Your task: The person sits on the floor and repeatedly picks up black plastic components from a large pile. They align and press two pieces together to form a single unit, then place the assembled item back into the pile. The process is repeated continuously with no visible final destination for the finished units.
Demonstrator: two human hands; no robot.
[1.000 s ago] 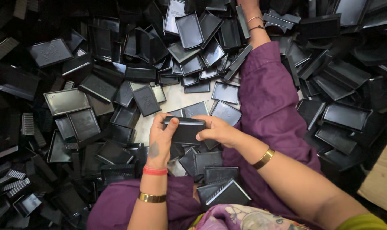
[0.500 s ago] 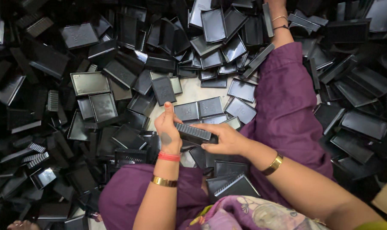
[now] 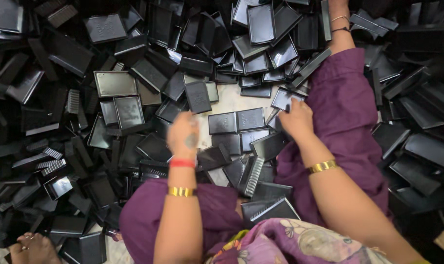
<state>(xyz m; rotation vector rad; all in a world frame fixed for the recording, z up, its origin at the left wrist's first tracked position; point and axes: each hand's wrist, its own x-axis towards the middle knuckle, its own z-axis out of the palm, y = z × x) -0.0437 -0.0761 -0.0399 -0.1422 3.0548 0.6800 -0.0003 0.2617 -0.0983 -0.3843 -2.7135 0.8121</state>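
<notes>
At the bottom of the frame, nearest you, a few black trays are lying against your purple clothing (image 3: 349, 112). One flat tray (image 3: 271, 210) is leaning in your lap, and a ribbed tray (image 3: 254, 176) is standing on edge just above it.

Your left hand (image 3: 184, 134) is hovering left of centre, blurred and with its back to the camera. Its fingers are hidden, so you cannot tell how far it is open or whether it is gripping anything. It is hanging just beside the pair of flat trays (image 3: 236, 121) lying side by side at mid-frame.

Your right hand (image 3: 296, 119) is reaching out right of centre, loosely open, with its fingertips resting on a small tray (image 3: 283, 98) at the edge of the pale floor patch (image 3: 232, 100). It is not clasping anything yet.

This looks like the picking stage, with both hands reaching into the loose pile for a piece. Taking the small tray would call for closing your right fingers over its rim and lifting it clear of the overlapping ones around it.

Further up, a loose heap of trays (image 3: 261, 22) is filling the top of the frame. At the lower left corner another person's hand (image 3: 33, 247) is resting among the pieces.
</notes>
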